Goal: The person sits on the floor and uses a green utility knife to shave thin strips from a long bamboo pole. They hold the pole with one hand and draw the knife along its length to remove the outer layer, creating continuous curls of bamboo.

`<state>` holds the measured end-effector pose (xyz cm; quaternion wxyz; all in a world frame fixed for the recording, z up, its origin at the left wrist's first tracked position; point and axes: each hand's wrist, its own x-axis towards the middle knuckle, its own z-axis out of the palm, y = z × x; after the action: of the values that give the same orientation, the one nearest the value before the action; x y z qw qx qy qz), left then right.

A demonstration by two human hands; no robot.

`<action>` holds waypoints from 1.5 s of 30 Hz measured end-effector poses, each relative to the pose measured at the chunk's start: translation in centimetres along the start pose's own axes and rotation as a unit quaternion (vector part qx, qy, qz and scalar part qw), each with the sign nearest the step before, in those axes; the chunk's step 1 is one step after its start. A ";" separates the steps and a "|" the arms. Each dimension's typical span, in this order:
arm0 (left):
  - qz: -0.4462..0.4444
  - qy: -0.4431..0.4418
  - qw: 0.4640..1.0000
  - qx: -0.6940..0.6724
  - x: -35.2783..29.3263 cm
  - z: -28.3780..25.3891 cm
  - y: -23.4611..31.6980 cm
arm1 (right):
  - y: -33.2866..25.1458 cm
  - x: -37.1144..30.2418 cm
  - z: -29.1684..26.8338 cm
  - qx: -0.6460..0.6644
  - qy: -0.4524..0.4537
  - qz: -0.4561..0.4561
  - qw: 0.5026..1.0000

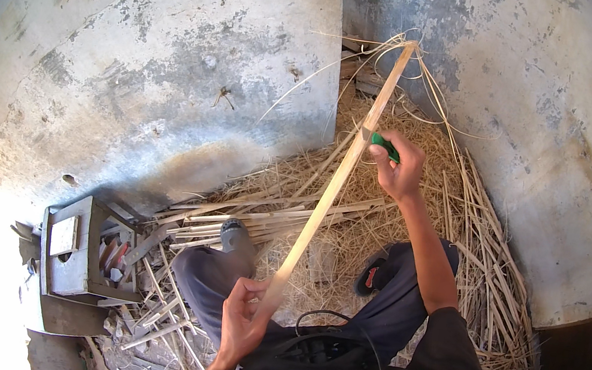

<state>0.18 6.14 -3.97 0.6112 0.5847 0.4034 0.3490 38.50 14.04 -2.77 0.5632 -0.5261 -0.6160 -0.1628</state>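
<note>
A long, pale wooden strip (333,184), like split bamboo, runs slantwise from my lap up toward the corner of the walls. Its near end is pinched in my left hand (242,321), low in the view. Farther up, my right hand (401,166) is closed round the green handle of a knife (386,147). The knife's blade lies against the strip's right edge. Thin curled shavings (431,83) hang from the strip's far end.
Straw-like shavings (424,135) and loose sticks (491,280) cover the floor around my legs. A grey wooden stool (75,279) lies at the left with small items inside. Stained walls (175,77) meet ahead. A dark cable (365,339) crosses my lap.
</note>
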 end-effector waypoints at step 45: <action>0.126 0.046 0.973 0.187 7.6 0.1 -2.0 | 1.8 -5.0 5.0 0.316 -0.095 0.459 0.825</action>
<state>3.47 12.79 -6.61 0.4234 0.7181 0.4120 0.3680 36.44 16.41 -9.43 0.6469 -0.5538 -0.3719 0.3694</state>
